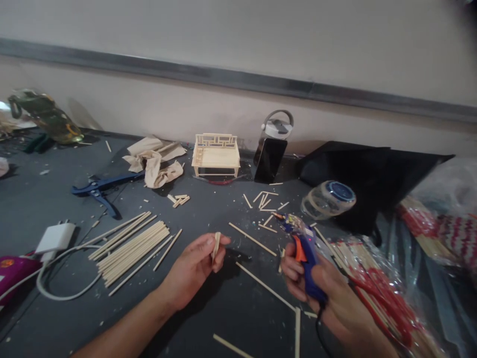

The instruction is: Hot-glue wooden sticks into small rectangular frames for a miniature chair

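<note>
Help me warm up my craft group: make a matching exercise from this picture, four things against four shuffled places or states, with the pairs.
Things
1. Glue gun
2. Miniature bench
3. Phone
4. White plug adapter

Places or states
A. Standing upright in front of a bottle
B. Left of the laid-out sticks
C. Held in the right hand
D. Pale wood, backrest at its far side

Pairs: 1-C, 2-D, 3-A, 4-B

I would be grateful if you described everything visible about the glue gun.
The glue gun has a blue, plastic-looking body, an orange trigger, a small red light and a messy front end with a pointed nozzle. The right hand grips it, nozzle aimed away and leftward, over the tabletop; a black cord leaves its handle.
</note>
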Tool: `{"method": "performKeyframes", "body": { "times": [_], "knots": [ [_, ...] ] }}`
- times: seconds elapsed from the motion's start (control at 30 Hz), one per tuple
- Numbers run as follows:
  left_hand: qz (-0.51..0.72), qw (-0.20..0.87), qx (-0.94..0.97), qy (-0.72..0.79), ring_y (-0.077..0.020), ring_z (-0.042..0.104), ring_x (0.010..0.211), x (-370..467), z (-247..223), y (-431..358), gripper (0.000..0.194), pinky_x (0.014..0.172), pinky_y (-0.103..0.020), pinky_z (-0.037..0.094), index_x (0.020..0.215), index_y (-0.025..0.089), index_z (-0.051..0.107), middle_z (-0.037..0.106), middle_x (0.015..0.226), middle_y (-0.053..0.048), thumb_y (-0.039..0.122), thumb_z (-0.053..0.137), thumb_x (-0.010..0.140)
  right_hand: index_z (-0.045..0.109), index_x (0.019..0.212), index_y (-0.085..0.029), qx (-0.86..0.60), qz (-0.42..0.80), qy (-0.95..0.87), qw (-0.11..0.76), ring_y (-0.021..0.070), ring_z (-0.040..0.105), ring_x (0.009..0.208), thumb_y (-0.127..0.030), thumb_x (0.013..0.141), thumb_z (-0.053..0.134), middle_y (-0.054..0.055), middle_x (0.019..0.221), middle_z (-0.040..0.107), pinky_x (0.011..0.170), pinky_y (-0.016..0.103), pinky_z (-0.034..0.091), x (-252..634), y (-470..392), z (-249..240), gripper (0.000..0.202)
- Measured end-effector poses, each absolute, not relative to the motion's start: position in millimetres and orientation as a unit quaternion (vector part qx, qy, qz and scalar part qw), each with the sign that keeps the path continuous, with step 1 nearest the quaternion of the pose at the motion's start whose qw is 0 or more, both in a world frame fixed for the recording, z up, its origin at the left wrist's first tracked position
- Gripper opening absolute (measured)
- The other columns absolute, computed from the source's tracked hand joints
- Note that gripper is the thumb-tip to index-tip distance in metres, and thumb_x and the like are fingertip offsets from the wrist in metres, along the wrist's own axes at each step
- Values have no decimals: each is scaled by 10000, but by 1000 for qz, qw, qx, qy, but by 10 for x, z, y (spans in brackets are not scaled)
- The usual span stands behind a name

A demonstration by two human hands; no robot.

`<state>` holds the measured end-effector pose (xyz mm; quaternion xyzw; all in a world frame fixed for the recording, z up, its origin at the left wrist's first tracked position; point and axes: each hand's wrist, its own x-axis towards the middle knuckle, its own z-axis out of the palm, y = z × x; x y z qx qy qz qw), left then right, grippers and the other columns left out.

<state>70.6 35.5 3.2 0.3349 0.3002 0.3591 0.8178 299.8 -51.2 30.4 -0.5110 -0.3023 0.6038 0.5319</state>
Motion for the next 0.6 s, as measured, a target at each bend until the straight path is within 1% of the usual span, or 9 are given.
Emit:
{"method": "performKeyframes", "body": {
  "times": [0.07, 0.13, 0.23, 0.3, 0.33, 0.4, 0.47, 0.53, 0.6],
  "knots": [
    [363, 786, 381, 325, -122, 426, 629, 686, 34, 360, 280, 610, -246, 335, 940, 173, 714, 487, 641, 2, 408, 579, 869, 645, 998, -242, -498, 598, -304, 550, 102, 455, 543, -512, 756, 665, 9, 753, 555, 441, 218, 374, 3039, -513, 344, 363],
    [366, 743, 439, 349, -128, 448, 668, 659, 29, 370, 262, 645, -242, 354, 946, 198, 727, 527, 667, -2, 416, 618, 847, 665, 994, -252, -510, 568, -326, 557, 117, 502, 546, -469, 748, 683, 45, 837, 628, 451, 242, 416, 3103, -517, 384, 328],
    [350, 679, 537, 358, -141, 508, 743, 630, 22, 399, 215, 700, -250, 391, 962, 234, 734, 611, 793, -26, 383, 621, 854, 699, 905, -258, -536, 535, -386, 527, 186, 618, 660, -466, 724, 707, 70, 907, 692, 575, 311, 524, 3233, -533, 383, 276],
    [337, 633, 607, 343, -153, 548, 790, 627, 17, 422, 205, 723, -261, 414, 983, 233, 732, 637, 875, -46, 343, 594, 878, 712, 821, -255, -566, 498, -422, 503, 234, 667, 747, -482, 710, 717, 64, 848, 717, 670, 348, 560, 3310, -555, 328, 253],
    [333, 609, 640, 331, -156, 564, 802, 630, 11, 433, 204, 729, -264, 425, 998, 227, 727, 643, 888, -52, 319, 583, 887, 715, 798, -254, -587, 474, -436, 491, 243, 680, 750, -476, 701, 728, 57, 808, 723, 679, 345, 569, 3339, -569, 292, 243],
    [329, 567, 690, 308, -154, 585, 806, 639, -8, 447, 203, 731, -266, 441, 1032, 215, 713, 650, 870, -52, 265, 569, 898, 722, 858, -258, -628, 441, -452, 455, 243, 696, 731, -435, 691, 750, 46, 796, 733, 666, 324, 584, 3369, -600, 228, 245],
    [324, 537, 720, 298, -146, 594, 804, 648, -32, 451, 206, 737, -264, 447, 1058, 213, 697, 658, 861, -45, 215, 563, 901, 711, 965, -256, -648, 433, -465, 419, 246, 706, 736, -388, 684, 768, 50, 844, 742, 647, 302, 594, 3368, -621, 195, 316],
    [316, 519, 735, 301, -142, 599, 823, 653, -52, 448, 217, 754, -263, 446, 1073, 223, 684, 670, 883, -39, 178, 560, 901, 689, 1034, -263, -635, 442, -479, 415, 237, 713, 732, -394, 714, 748, 51, 864, 742, 629, 279, 598, 3338, -617, 197, 351],
    [311, 511, 742, 304, -141, 600, 855, 656, -61, 444, 237, 776, -264, 442, 1089, 237, 670, 682, 914, -30, 147, 557, 901, 679, 1033, -294, -595, 453, -502, 435, 200, 709, 669, -444, 749, 710, 30, 833, 733, 585, 243, 591, 3286, -590, 215, 322]
  ]
}}
